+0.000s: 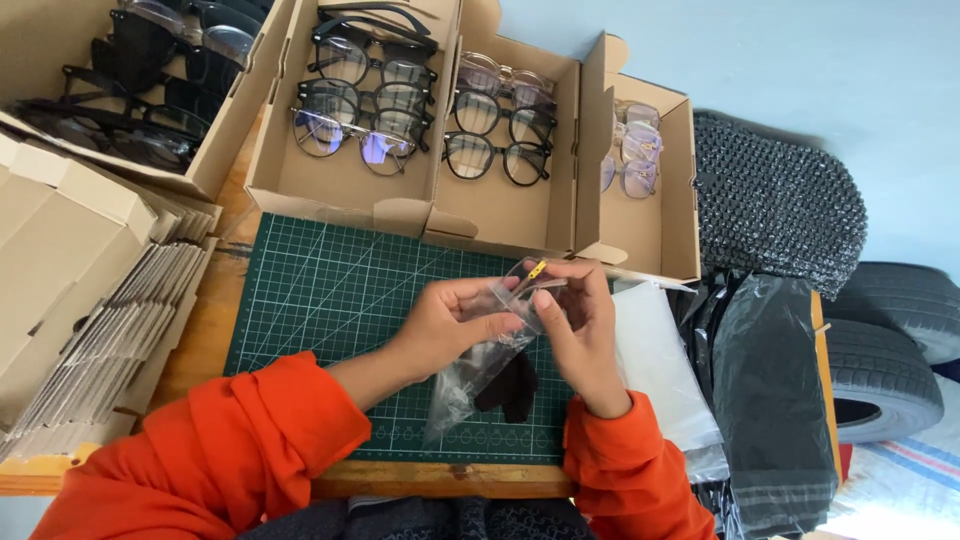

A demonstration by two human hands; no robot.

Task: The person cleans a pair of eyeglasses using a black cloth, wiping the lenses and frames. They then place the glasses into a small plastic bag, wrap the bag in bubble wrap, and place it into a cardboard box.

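Note:
Both hands hold one clear plastic bag (487,350) above a green cutting mat (320,290). My left hand (450,320) grips the bag from the left, thumb on top. At the bag's upper end my right hand (580,325) pinches it, where a small yellow bit (538,269) sticks out. A dark cloth-like piece (510,385) hangs low by the bag; whether it is inside or behind the bag I cannot tell. Both sleeves are orange.
Open cardboard boxes of eyeglasses (375,110) line the back, one with clear frames (632,150) at right. Flat folded cartons (90,320) are stacked at left. A pile of clear bags (660,370) and black bags (770,380) lie right, beside tyres (890,340).

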